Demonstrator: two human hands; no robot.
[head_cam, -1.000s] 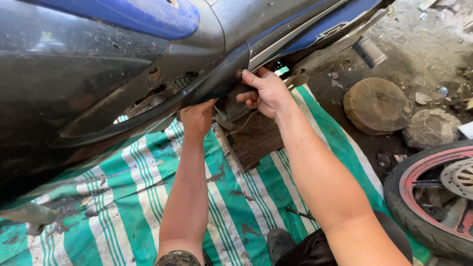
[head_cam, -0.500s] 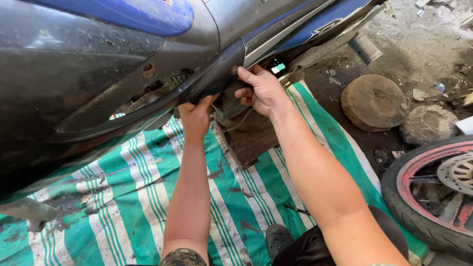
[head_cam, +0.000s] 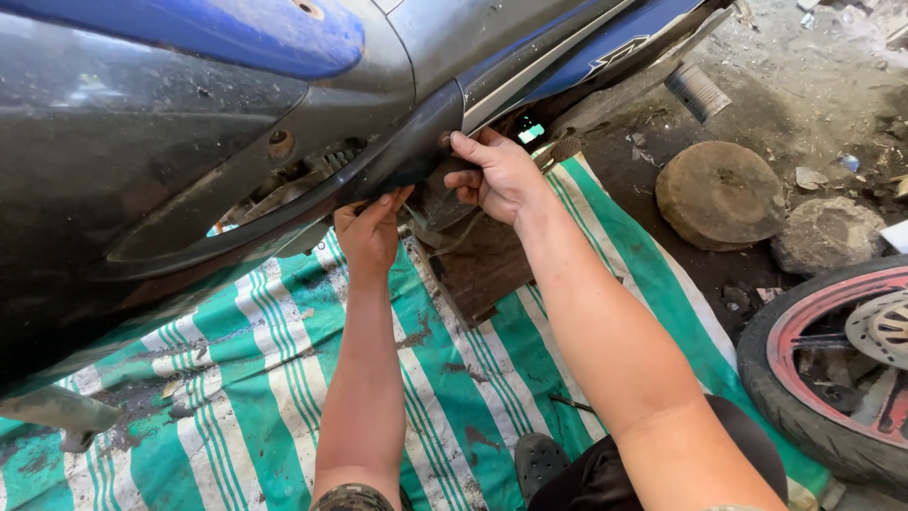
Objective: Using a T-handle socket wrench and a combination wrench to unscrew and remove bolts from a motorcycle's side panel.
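Since 1 s ago you're sliding your right hand (head_cam: 497, 175) up, gripping the black panel edge (head_cam: 416, 151) w/ left hand (head_cam: 371, 232) bracing underneath to steady it.

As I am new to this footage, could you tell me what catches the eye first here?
Both bare hands grip the motorcycle's black side panel: the left hand from beneath, the right hand at its end. Below lies a green-and-white striped tarp, and a red-rimmed wheel lies at right.
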